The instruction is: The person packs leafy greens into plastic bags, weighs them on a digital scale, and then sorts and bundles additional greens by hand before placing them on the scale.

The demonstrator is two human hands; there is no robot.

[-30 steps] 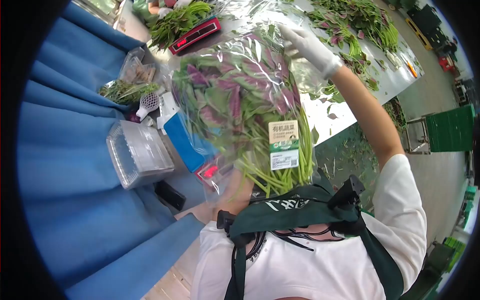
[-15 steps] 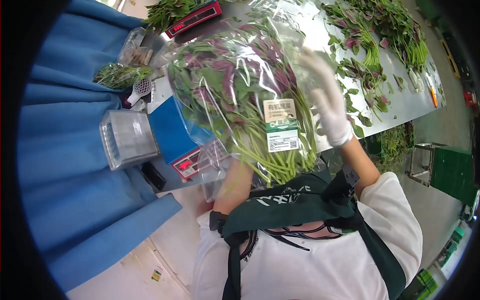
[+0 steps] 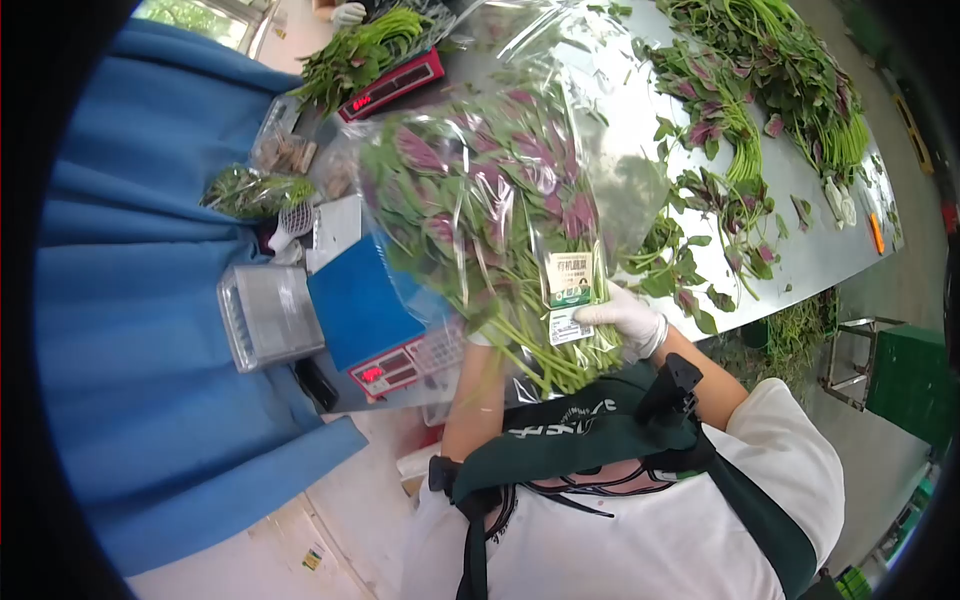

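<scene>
A clear plastic bag of amaranth (image 3: 480,220), green leaves with purple patches, is held in front of my body, stems toward me. On its lower right sits a printed label (image 3: 571,280). My right hand (image 3: 632,315), in a white glove, is closed on the bag's lower right side, thumb against the label's bottom part. Behind the stems on the left is my left hand (image 3: 481,334), also gloved; it bears the bag from beneath, and its fingers are hidden by the bag.
A scale with a blue plate (image 3: 360,300) and red display stands left, beside a clear plastic box (image 3: 270,315). Another scale (image 3: 392,85) holds greens, near another person's gloved hand (image 3: 348,14). Loose amaranth (image 3: 745,90) and an orange-handled tool (image 3: 876,233) lie right. A blue curtain (image 3: 150,300) hangs left.
My right hand, open and apart from the bag before, has come down and taken hold of its lower right side by the label. Another person's gloved hand now shows at the top.
</scene>
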